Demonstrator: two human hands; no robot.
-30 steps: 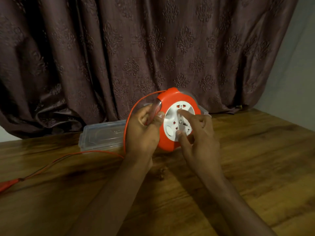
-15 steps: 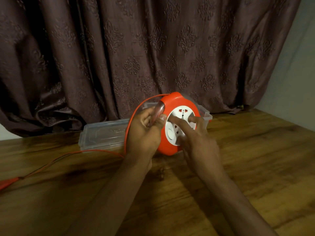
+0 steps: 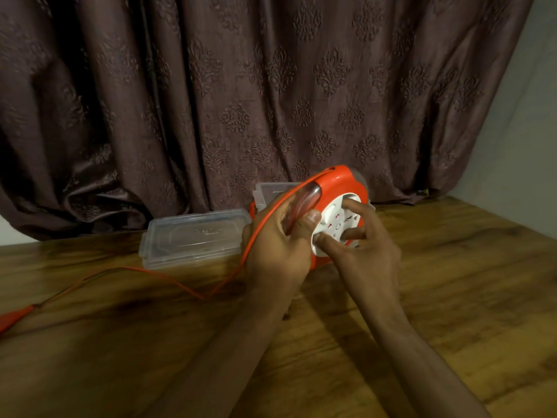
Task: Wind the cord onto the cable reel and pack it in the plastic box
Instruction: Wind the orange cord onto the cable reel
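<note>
An orange cable reel [image 3: 336, 182] with a white socket face [image 3: 334, 226] is held upright above the wooden table. My left hand [image 3: 275, 245] grips its clear handle on the left side. The thumb and fingers of my right hand [image 3: 366, 251] curl onto the white face. The thin orange cord [image 3: 156, 273] leaves the top of the reel, runs over my left hand and trails left across the table to its orange plug [image 3: 13, 318] at the left edge. The clear plastic box [image 3: 266, 190] stands behind the reel, mostly hidden.
A clear plastic lid [image 3: 193, 236] lies flat on the wooden table [image 3: 452, 297], left of the reel. A dark patterned curtain [image 3: 241, 86] hangs close behind. A pale wall [image 3: 518, 146] closes the right side.
My right hand has turned on the white face, its fingers shifting round from the top to the lower side. The socket face has rotated, and the cord's slack on the table has shifted.
</note>
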